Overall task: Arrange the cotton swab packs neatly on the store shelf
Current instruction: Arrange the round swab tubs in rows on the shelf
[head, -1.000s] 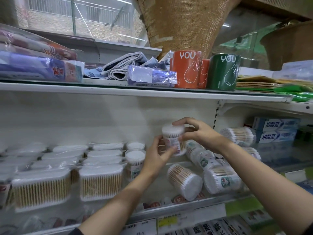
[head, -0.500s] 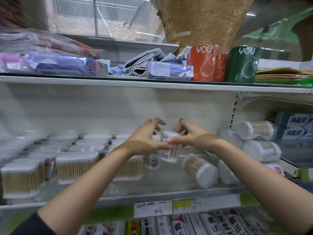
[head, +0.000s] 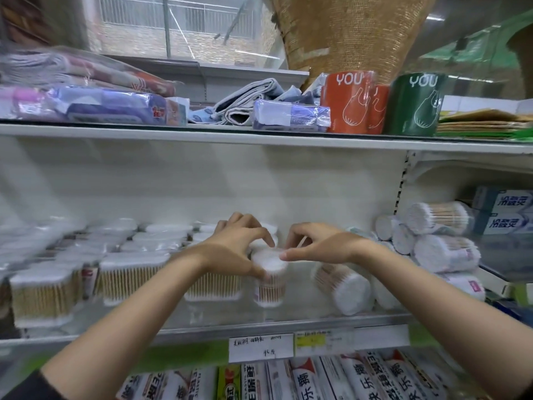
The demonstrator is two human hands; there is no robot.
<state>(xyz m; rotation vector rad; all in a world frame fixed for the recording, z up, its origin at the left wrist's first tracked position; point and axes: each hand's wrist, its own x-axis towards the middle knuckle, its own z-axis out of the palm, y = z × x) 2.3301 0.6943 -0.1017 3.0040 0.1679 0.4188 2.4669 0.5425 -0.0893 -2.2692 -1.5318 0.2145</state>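
While you steady round swab tub [head: 269,280] upright on shelf [head: 288,323], left hand [head: 236,249] curls round its left side, right hand [head: 323,245] pinches rim with thumb tip. Tub sits between both hands, long axis vertical, just right of boxed packs [head: 129,277]; toppled roll [head: 343,287] lies nearer right hand.

Above the middle shelf [head: 259,324]: two orange YOU rolls [head: 346,102], one green YOU roll [head: 415,105]. On it: two hands, one toppled round swab pack [head: 343,287], two toothpaste boxes [head: 507,215].
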